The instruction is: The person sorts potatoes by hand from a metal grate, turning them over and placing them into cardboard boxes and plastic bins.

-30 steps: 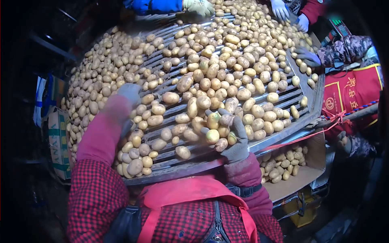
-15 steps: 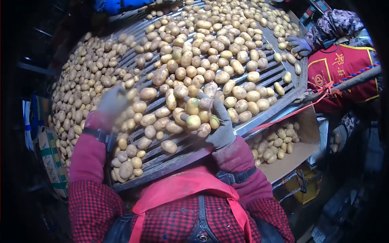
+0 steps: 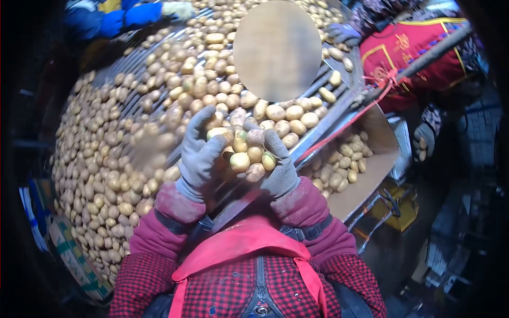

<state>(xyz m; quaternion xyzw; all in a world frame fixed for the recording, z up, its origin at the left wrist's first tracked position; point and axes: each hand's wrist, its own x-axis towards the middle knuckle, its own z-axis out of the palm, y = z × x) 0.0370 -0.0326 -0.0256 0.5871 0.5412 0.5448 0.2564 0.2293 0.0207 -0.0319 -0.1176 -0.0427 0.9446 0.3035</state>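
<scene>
Both my hands wear grey gloves and are raised over a slatted metal sorting table [image 3: 135, 61]. My right hand [image 3: 282, 174] is closed around a cluster of potatoes [image 3: 254, 155], several of them with greenish patches. From the other side, my left hand [image 3: 195, 161] curls its fingers and thumb about a potato [image 3: 218, 133] at the left of the cluster. Its palm is turned inward. Loose potatoes [image 3: 212, 87] lie on the slats beyond my hands. The undersides of the held potatoes and some fingertips are hidden.
A big heap of potatoes [image 3: 95, 164] fills the left. Potatoes lie in a cardboard box [image 3: 366, 183] below the right edge. A metal bar [image 3: 432, 50] crosses there. Co-workers' gloved hands [image 3: 344, 34] and a blue sleeve [image 3: 114, 21] are around the table. A blurred oval hides part of it.
My left hand has come from the heap at left to the potatoes by my right hand. My right hand keeps its cluster. The view has shifted, and a blue sleeve and glove show more at upper left.
</scene>
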